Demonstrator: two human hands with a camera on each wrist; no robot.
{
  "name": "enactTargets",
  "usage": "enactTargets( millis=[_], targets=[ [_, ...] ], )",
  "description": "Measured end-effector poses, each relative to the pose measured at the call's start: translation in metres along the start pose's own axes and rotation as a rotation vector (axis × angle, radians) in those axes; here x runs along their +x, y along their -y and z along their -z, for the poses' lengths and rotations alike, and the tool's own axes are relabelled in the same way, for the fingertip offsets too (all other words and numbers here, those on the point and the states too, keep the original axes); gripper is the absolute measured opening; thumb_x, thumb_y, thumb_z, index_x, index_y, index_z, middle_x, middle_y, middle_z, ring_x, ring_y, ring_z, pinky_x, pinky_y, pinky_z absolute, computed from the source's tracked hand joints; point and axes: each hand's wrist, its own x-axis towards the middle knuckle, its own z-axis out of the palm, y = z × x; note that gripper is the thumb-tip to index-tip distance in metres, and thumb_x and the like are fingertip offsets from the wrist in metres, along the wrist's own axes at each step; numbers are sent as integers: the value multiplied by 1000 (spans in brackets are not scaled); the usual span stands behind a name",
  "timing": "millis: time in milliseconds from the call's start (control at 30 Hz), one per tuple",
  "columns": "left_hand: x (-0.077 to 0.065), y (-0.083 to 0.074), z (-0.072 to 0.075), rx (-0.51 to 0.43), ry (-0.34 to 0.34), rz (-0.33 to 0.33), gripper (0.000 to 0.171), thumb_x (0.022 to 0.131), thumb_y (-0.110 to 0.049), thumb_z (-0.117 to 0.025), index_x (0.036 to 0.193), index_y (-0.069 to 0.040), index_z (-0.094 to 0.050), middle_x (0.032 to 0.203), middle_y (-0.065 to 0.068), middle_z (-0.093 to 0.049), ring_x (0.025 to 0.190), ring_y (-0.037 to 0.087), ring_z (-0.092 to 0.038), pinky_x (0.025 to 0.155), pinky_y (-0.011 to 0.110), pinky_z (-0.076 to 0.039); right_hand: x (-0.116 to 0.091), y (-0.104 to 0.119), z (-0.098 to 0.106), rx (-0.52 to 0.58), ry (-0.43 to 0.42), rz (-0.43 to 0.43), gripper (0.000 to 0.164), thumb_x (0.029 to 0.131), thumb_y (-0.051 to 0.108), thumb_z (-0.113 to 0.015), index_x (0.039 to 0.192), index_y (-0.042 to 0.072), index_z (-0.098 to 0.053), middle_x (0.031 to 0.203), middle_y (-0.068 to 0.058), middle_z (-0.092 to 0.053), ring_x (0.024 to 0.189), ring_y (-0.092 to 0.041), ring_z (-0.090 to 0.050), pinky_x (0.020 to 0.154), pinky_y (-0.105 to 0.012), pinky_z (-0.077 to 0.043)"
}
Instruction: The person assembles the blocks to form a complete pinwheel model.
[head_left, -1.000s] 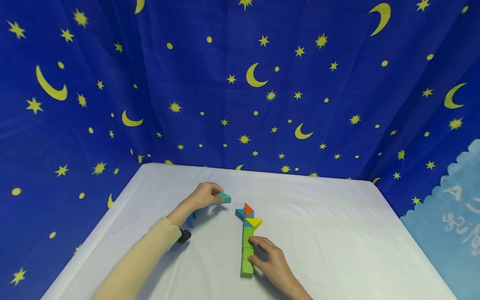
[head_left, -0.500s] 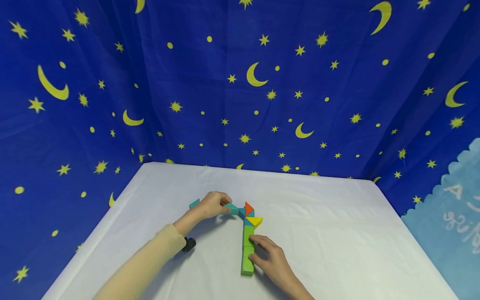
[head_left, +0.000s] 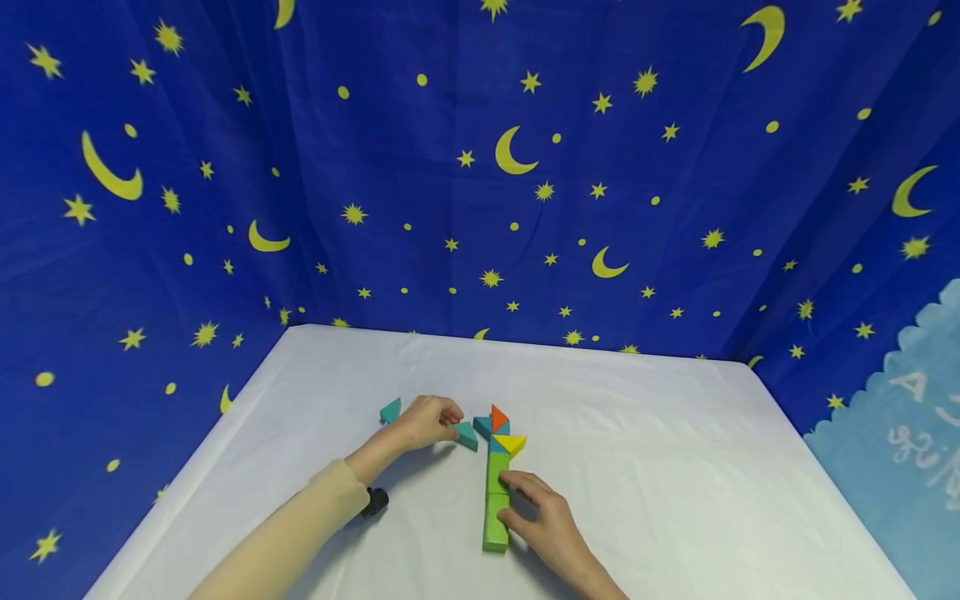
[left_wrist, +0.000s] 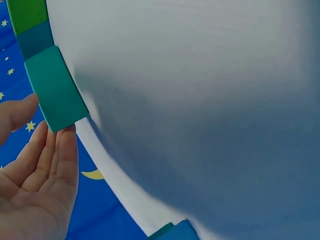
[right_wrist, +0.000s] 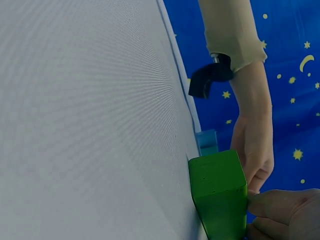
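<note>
In the head view my left hand [head_left: 426, 422] pinches a teal triangular block [head_left: 467, 437] between thumb and fingertips. The left wrist view shows this teal block [left_wrist: 56, 89] large, with the fingers at its end and the thumb at its side. Just right of it lies a row of blocks: a red triangle [head_left: 498, 418], blue triangles [head_left: 482, 427], a yellow triangle [head_left: 512, 443] and two green blocks [head_left: 497, 473]. My right hand [head_left: 551, 529] touches the right side of the green blocks with thumb and fingertips. A green block [right_wrist: 218, 187] fills the lower right wrist view.
Left of my left hand a further teal triangular block [head_left: 391, 411] lies on the white-covered table [head_left: 675, 467]. A black device [head_left: 375, 502] sits under the left wrist. Blue star-and-moon cloth [head_left: 420, 167] hangs behind and beside the table.
My left hand has brought the teal block right and down toward the row, then turned it so that its edge slants. The block's end now stands slightly apart. My right hand stays put.
</note>
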Motion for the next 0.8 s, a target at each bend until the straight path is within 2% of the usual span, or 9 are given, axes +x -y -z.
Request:
enactTargets(
  millis=[233, 467, 800],
  targets=[
    [-2, 2, -3, 13, 1, 35, 20, 77, -4, -76, 95, -2, -68, 87, 3, -65, 82, 18, -61, 73, 31, -52, 0, 0, 0, -3, -2, 4, 45, 84, 18, -71, 125, 3, -58, 125, -6, -57, 116, -24, -53, 96, -32, -45],
    [0, 1, -9, 28, -19, 60, 19, 76, -6, -78, 93, -2, -69, 84, 1, -65, 80, 17, -60, 73, 32, -51, 0, -2, 0, 0, 4, -3, 45, 85, 19, -71, 125, 3, -58, 125, -5, -57, 116, -24, -54, 96, -32, -45],
    [4, -6, -13, 36, -28, 62, 18, 76, -6, -78, 92, -2, -70, 83, 1, -65, 79, 16, -60, 72, 30, -52, 0, -2, 0, -3, -2, 12, 45, 84, 18, -71, 125, 4, -58, 124, -5, -57, 115, -23, -54, 96, -32, -46]
  ],
)
